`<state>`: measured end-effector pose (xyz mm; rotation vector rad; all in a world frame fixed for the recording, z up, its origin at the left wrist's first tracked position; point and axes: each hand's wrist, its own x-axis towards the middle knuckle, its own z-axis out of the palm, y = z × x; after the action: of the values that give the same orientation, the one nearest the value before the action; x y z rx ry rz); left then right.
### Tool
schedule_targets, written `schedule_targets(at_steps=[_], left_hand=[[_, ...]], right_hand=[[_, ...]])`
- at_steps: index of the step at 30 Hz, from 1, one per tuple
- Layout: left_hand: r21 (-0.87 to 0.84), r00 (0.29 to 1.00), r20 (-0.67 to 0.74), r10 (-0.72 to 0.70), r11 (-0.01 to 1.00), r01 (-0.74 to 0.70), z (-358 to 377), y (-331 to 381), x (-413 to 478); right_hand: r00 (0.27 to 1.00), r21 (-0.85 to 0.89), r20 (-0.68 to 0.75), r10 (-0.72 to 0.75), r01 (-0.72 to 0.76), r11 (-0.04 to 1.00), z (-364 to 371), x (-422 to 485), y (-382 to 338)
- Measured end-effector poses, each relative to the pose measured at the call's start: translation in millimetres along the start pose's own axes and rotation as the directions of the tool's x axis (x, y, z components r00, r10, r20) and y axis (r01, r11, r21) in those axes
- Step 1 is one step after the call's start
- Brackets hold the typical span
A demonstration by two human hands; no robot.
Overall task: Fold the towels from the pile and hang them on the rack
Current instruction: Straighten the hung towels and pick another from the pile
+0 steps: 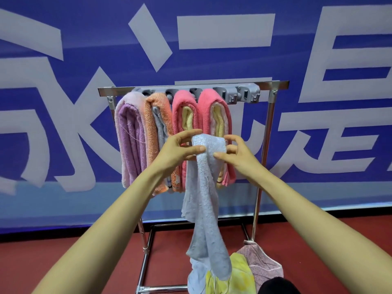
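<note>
Currently, item one: left hand (180, 147), thumb and fingers pinching the upper left edge of the light blue towel (203, 187); right hand (235, 153), thumb and curled fingers gripping the opposite edge, so that the doubled top lies flat and level between them; towel held up in front of the hung ones, its long tail dangling to the pile (237, 270) on the red floor (63, 262), judged to be folded lengthwise only, the hang not yet made.

Behind: metal rack (267, 134), carrying a purple towel (129, 141), an orange towel (151, 134), a left pink towel (184, 107) and a right pink towel (214, 102), both with yellow inside, all packed at the left of the grey hook strip (244, 93); hooks at its right stand free, the likely place for this one.

Backdrop: blue banner (63, 124) with white characters.
</note>
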<state>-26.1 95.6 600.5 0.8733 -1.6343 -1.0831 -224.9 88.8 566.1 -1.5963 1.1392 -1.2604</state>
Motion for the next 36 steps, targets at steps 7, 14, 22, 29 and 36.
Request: schedule_targets(at_steps=[7,14,22,29,36], left_hand=[[-0.049,0.998,-0.040,-0.052,0.998,0.050,-3,2,12],[-0.104,0.992,0.074,-0.100,0.989,0.107,-1,-5,15],[-0.064,0.971,0.075,-0.229,0.970,0.233,10,-10,8],[-0.169,0.985,-0.094,-0.148,0.977,0.131,23,-12,16],[-0.045,0.980,0.008,-0.198,0.979,0.198,11,-14,21]], right_hand=[[0.997,0.054,-0.013,-0.077,0.077,0.996,-11,-4,-29],[0.996,-0.066,0.089,0.024,-0.018,0.998,-15,-5,-34],[0.999,0.134,-0.043,-0.001,0.007,0.991,-11,1,-35],[0.987,-0.093,0.044,0.156,-0.152,0.984,-20,-5,-31],[0.998,-0.131,-0.036,0.051,-0.055,0.990,-26,-4,-23]])
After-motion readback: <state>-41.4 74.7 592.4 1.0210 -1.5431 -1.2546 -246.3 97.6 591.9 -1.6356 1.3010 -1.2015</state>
